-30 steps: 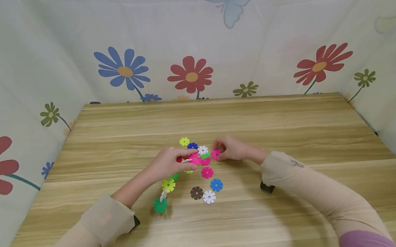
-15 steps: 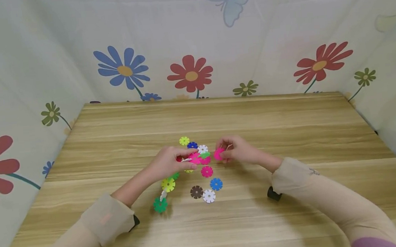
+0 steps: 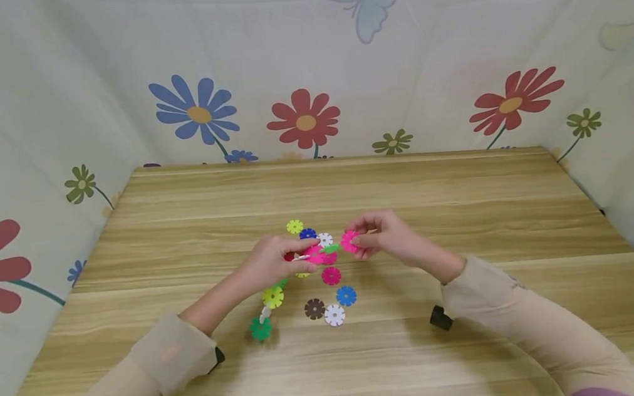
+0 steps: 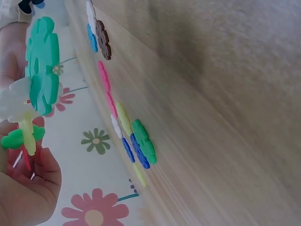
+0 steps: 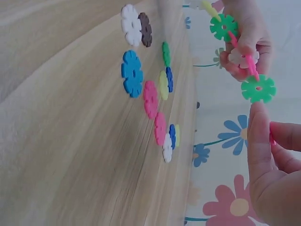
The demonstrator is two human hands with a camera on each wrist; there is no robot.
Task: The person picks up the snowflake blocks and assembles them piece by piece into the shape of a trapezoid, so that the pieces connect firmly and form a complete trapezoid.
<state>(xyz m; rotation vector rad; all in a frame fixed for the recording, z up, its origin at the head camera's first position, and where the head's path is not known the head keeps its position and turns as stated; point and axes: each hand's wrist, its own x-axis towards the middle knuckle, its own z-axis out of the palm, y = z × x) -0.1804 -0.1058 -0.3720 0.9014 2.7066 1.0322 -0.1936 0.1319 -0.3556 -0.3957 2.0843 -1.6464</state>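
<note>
My left hand [image 3: 268, 262] grips a chain of slotted plastic flower discs above the table, pinching it near a white disc [image 5: 242, 58]. From the hand the chain hangs toward the near left, through a yellow disc [image 3: 273, 297] to a dark green disc [image 4: 43, 66] at its end. At its other end a pink disc [image 3: 314, 255] carries a light green disc [image 5: 258, 89]. My right hand [image 3: 385, 236] pinches a single pink disc [image 3: 349, 241] between thumb and fingers, just right of that light green disc. Fingers hide most of this pink disc in the right wrist view.
Loose discs lie on the wooden table [image 3: 464, 197] beneath and near the hands: blue [image 3: 346, 295], white [image 3: 335, 314], brown [image 3: 315, 309], pink [image 3: 331, 276], dark blue [image 3: 307, 234] and yellow [image 3: 294, 226] among them. A flower-printed curtain [image 3: 423, 56] surrounds the table.
My right hand has shifted a little right and turned, with the pink disc now facing the camera more. The chain's near end has swung slightly right; my left hand barely moves.
</note>
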